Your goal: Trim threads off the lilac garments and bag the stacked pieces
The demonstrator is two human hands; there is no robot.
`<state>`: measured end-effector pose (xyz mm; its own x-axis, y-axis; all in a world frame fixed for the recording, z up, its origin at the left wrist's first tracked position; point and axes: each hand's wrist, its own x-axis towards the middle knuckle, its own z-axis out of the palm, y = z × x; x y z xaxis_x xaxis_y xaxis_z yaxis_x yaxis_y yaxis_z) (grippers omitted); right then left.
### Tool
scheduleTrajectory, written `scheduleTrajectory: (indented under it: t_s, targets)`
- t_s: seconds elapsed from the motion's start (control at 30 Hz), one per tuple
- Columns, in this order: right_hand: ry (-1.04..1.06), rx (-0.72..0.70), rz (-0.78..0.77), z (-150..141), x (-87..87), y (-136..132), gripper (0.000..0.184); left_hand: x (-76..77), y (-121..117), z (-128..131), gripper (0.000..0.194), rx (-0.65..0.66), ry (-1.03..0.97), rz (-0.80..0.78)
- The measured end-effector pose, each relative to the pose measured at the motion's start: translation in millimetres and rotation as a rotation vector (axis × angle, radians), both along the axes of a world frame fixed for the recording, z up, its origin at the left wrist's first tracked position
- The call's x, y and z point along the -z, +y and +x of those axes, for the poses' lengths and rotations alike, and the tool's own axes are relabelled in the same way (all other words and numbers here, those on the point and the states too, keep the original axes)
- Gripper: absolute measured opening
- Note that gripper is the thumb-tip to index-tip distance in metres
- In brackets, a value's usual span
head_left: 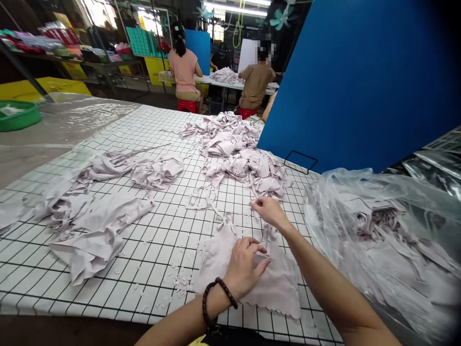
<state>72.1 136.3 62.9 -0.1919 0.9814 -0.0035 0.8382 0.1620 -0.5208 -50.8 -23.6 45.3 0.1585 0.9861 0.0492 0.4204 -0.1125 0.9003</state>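
Observation:
A pale pinkish-grey camisole-like garment (277, 283) lies spread on the table in front of me, its thin straps toward the far side. My left hand (247, 264), with a dark beaded bracelet on the wrist, rests on the upper part of it, fingers loosely curved and apart. Just beyond the garment's top edge, my right hand (268, 210) is raised with thumb and fingers pinched together. What lies in that pinch, if anything, is too small to make out. Small white scraps (182, 283) are scattered left of the garment.
Crumpled garments (101, 216) lie at left, with a larger pile (234, 139) farther back. A clear plastic bag (360, 240) of garments stands at right. A blue board (353, 81) leans over the grid-patterned table (144, 259). Several people work behind; a green basket (21, 117) sits far left.

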Motion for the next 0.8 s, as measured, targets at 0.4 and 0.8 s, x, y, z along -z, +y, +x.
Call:
scheduleTrajectory:
  t_s: [0.4,0.8]
  targets:
    - [-0.077,-0.598,-0.081,-153,32.2,43,0.039,35.6,8,-58,0.033,-0.201,-1.208,-0.706]
    - [0.017,-0.66,0.134,-121,-4.7,11,0.023,27.3,9,-67,0.049,-0.302,-1.441,-0.552]
